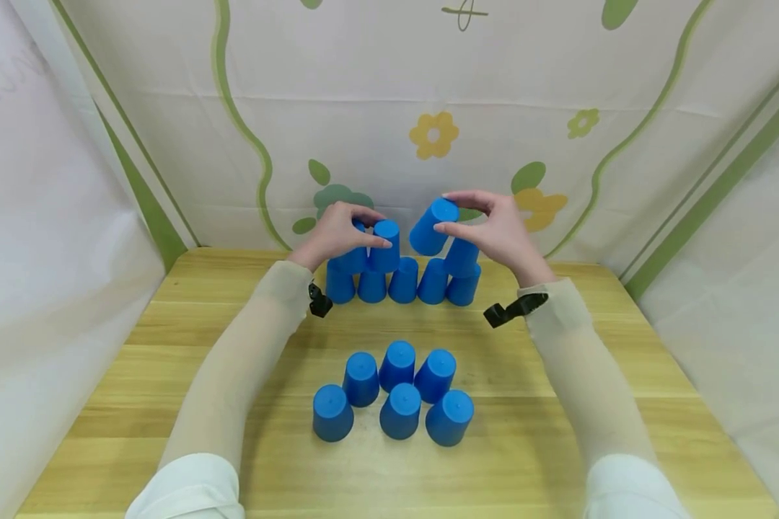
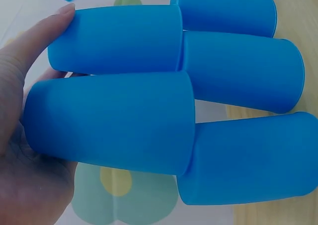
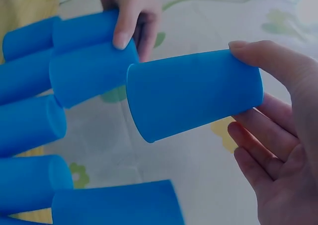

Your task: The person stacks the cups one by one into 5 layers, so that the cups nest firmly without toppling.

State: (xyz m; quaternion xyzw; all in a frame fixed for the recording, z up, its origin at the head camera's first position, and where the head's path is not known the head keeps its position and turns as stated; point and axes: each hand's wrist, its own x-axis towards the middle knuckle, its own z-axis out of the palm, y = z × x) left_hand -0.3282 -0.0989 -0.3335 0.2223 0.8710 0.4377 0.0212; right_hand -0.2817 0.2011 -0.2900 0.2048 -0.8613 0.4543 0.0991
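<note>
Toward the back of the table, a bottom row of several upside-down blue cups [image 1: 403,281] supports a second level. My left hand [image 1: 339,229] pinches a blue cup [image 1: 385,249] on that level, thumb and fingers near its top; it stands over the row, beside another upper cup [image 2: 109,120] at the left end. My right hand [image 1: 501,227] grips a tilted blue cup [image 3: 194,96] by its closed end, in the air above the row. Below the right hand stands one more upper cup [image 1: 462,256] at the right end.
Closer to me, several upside-down blue cups [image 1: 400,411] stand grouped on the wooden table [image 1: 234,461]. A white cloth [image 1: 363,130] with flowers and leaves hangs right behind the stacked rows. Cloth walls [image 1: 52,216] also flank the table.
</note>
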